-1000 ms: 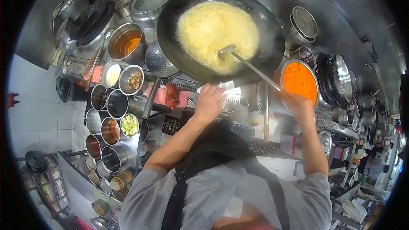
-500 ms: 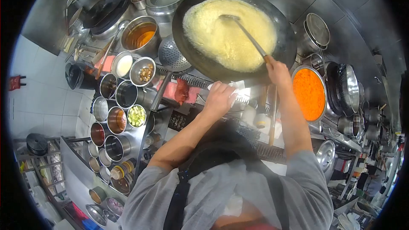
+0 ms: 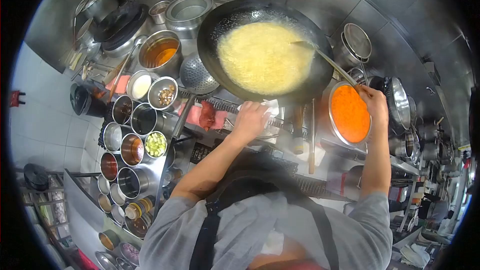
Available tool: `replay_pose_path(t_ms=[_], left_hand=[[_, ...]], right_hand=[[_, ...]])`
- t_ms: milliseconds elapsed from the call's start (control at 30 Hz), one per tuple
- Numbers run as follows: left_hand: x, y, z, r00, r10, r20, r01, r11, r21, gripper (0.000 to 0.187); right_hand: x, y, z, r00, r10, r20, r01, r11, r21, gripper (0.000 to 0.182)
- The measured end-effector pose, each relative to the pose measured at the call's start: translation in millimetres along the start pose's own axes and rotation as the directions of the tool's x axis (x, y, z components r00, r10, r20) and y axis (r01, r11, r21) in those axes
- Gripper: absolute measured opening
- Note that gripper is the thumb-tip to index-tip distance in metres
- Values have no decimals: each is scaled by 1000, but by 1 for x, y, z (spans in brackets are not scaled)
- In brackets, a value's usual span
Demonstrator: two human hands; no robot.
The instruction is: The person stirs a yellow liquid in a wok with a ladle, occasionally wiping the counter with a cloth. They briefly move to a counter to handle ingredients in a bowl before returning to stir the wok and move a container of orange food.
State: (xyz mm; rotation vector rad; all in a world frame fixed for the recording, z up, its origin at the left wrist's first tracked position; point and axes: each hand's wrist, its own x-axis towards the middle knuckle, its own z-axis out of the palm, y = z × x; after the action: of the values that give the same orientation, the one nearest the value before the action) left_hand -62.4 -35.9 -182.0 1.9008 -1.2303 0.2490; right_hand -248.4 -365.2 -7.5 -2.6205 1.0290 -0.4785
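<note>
Beside the wok (image 3: 320, 77), perforated ladle (image 3: 196, 73), orange-filled pot (image 3: 350, 112), right hand (image 3: 375, 104) between.

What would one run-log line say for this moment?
left hand: holding white cloth at near rim of wok | right hand: gripping ladle | ladle: far end at yellow liquid | perforated skimmer: beside wok

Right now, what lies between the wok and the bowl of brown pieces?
In the head view, a perforated ladle lies between the wok and the bowl of brown pieces.

The left hand (image 3: 251, 121) hides part of the white cloth (image 3: 271, 107).
</note>
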Motion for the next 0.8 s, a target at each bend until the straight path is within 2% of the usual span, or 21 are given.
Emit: replay_pose_path(t_ms=[100,233,267,333,433,500,567,633,767,800], left_hand=[[1,-2,0,1000,11,1,-11,1000,6,14],[2,-1,0,1000,13,-7,-13,1000,-15,13],[2,-1,1,1000,9,-3,-9,1000,-18,13],[1,-1,2,1000,0,-10,-1,1000,-24,13],[2,-3,3,1000,-5,4,6,1000,-27,13],[2,-2,1,1000,-2,9,3,1000,-26,14],[2,-3,1,1000,-1,8,1,1000,-22,15],[2,-3,1,1000,16,-5,-16,999,-44,15],[1,-4,2,1000,12,-10,-13,999,-49,16],[1,-4,2,1000,16,-18,-17,998,-57,15]], right_hand=[[-34,-7,-40,1000,25,11,-25,998,-52,36],[-65,3,-53,991,114,75,-114,993,-7,36],[-72,7,-52,995,63,73,-65,998,23,36],[-80,5,-44,994,56,95,-60,997,42,37],[-83,0,-20,991,26,129,-35,997,69,37],[-83,-9,2,986,-37,164,9,985,170,35],[-81,-29,25,982,-3,188,-27,987,157,37],[-75,-32,57,954,-155,255,89,963,254,38],[-57,-55,110,946,-195,259,138,965,221,39],[-50,-56,126,932,-281,231,232,948,218,38]])
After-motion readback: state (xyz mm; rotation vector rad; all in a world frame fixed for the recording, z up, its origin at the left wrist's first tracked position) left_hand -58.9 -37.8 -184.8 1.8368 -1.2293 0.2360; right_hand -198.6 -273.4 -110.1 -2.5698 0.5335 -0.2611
